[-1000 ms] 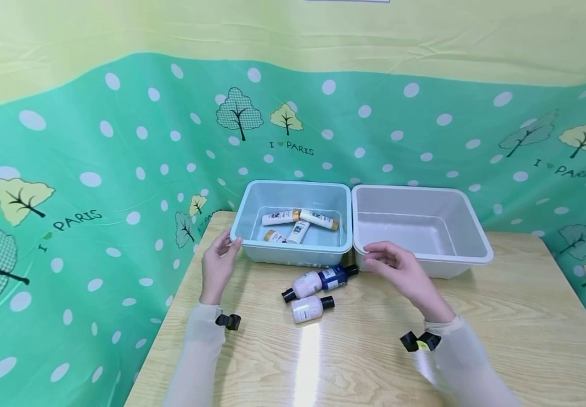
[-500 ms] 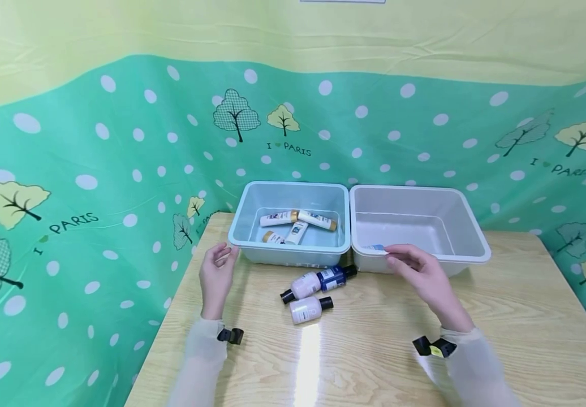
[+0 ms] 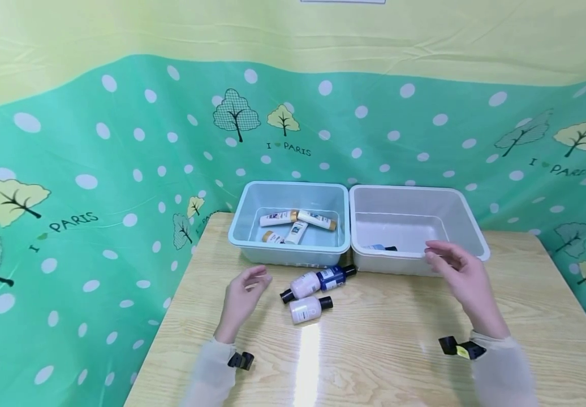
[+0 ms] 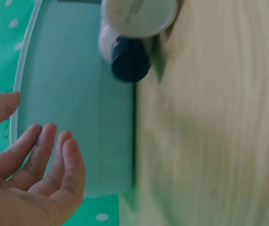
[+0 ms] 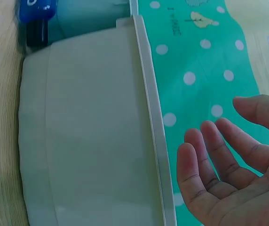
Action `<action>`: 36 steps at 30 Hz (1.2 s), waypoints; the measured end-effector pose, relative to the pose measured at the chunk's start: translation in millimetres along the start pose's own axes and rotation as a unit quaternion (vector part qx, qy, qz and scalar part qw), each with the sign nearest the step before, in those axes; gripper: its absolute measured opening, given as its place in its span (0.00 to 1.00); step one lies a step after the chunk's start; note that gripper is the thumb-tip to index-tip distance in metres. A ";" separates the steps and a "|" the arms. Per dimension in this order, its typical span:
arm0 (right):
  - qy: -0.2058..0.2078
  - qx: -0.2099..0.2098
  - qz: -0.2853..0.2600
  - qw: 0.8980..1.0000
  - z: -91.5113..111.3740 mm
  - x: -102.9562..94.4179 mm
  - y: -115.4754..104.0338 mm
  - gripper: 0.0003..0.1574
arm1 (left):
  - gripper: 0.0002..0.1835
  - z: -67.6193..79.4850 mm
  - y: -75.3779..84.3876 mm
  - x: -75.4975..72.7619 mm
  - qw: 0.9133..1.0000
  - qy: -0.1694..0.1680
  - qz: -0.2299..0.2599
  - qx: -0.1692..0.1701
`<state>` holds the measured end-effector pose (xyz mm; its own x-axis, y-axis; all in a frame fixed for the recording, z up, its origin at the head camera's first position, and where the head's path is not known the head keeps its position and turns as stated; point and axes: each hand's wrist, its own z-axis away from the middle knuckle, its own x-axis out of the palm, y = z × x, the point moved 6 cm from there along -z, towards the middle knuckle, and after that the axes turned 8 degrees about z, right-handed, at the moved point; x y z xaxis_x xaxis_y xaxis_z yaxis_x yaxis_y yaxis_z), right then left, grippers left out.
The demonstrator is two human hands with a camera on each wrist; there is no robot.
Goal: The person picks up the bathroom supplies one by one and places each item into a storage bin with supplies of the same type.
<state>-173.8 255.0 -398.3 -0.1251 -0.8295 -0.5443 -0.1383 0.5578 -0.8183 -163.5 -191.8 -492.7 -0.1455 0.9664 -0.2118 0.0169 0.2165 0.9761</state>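
My left hand (image 3: 244,299) hovers over the table left of the bottles, fingers loosely bent around nothing. Near it lie two pale pink bottles with black caps, one (image 3: 305,310) in front and one (image 3: 305,285) behind. A dark blue bottle (image 3: 332,278) touches the rear pink one. My right hand (image 3: 461,277), relaxed and holding nothing, is at the front rim of the grey bin (image 3: 420,203). Inside that bin, by the front wall, lies a light blue item with a black cap (image 3: 391,248), mostly hidden by the rim.
Left of the grey bin, side by side with it, stands a light blue bin (image 3: 293,255). Several white tubes (image 3: 279,218) with gold caps lie in it. A green patterned cloth (image 3: 171,141) hangs behind the wooden table (image 3: 374,350).
My right hand let go of the light blue item inside the grey bin, then drew away to the right. My left hand left the blue bin's corner and came towards the bottles.
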 end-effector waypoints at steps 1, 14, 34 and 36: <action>0.008 0.003 0.004 1.000 -0.1 -3.5 3.1 0.21 | 0.19 1.7 -2.1 3.6 1.000 -0.009 -0.002 -0.006; 0.098 0.079 0.085 0.988 3.3 -42.3 34.4 0.25 | 0.22 13.7 -16.5 27.0 0.994 -0.097 -0.046 -0.001; 0.186 0.209 0.026 0.960 7.3 -63.9 86.4 0.28 | 0.23 12.8 -26.5 40.3 0.983 -0.160 -0.086 -0.037; 0.180 0.217 -0.008 0.959 7.0 -63.2 90.7 0.28 | 0.23 11.8 -29.0 40.7 0.982 -0.163 -0.083 -0.041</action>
<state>-171.5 357.8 -439.4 -0.4683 -0.7309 -0.4965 0.2701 0.4167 -0.8680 -158.3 -157.1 -530.2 0.1848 0.9147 -0.3594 -0.0614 0.3757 0.9247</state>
